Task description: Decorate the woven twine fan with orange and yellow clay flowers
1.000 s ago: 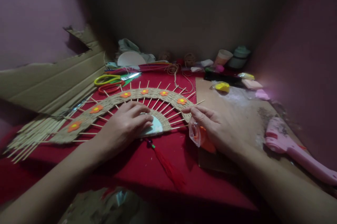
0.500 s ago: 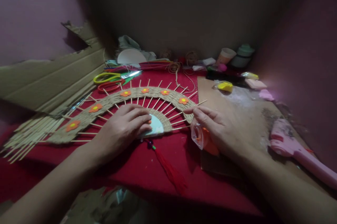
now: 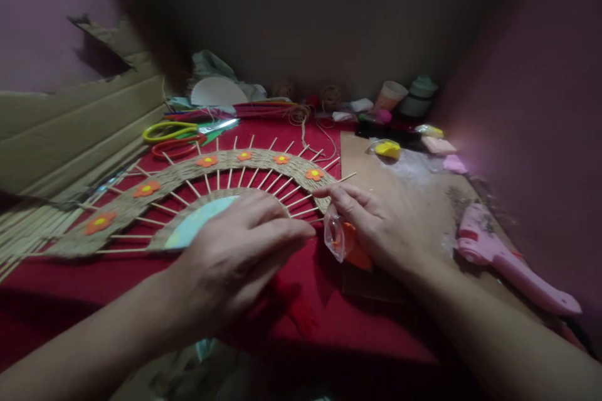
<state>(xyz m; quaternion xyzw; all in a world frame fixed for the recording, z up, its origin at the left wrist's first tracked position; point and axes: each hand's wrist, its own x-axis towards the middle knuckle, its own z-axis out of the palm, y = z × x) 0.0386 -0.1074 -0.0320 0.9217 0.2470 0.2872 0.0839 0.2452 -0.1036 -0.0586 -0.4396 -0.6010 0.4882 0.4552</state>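
A half-round woven fan (image 3: 263,164) of twine and wooden sticks, with orange felt flowers (image 3: 147,188) on its band, lies on a red cloth (image 3: 329,326). A pale blue half-disc (image 3: 195,229) forms its centre. My left hand (image 3: 235,256) lies flat over the fan's lower right edge, fingers stretched and holding nothing; it hides most of a red tassel (image 3: 301,316). My right hand (image 3: 380,225) grips a small clear plastic bag (image 3: 335,238) of orange pieces, and its fingertips touch the stick ends at the fan's right side.
Yellow scissors (image 3: 172,131) and red scissors (image 3: 176,149) lie behind the fan. Torn cardboard (image 3: 70,137) stands at the left, loose sticks (image 3: 19,231) below it. A cardboard sheet (image 3: 414,181), a pink glue gun (image 3: 508,266), a yellow bag (image 3: 388,149), cups (image 3: 390,95) and twine (image 3: 329,96) sit to the right and behind.
My left hand has slid right and nearer, off the blue half-disc and over the tassel. The right hand stays at the fan's right edge with the bag. The view has shifted.
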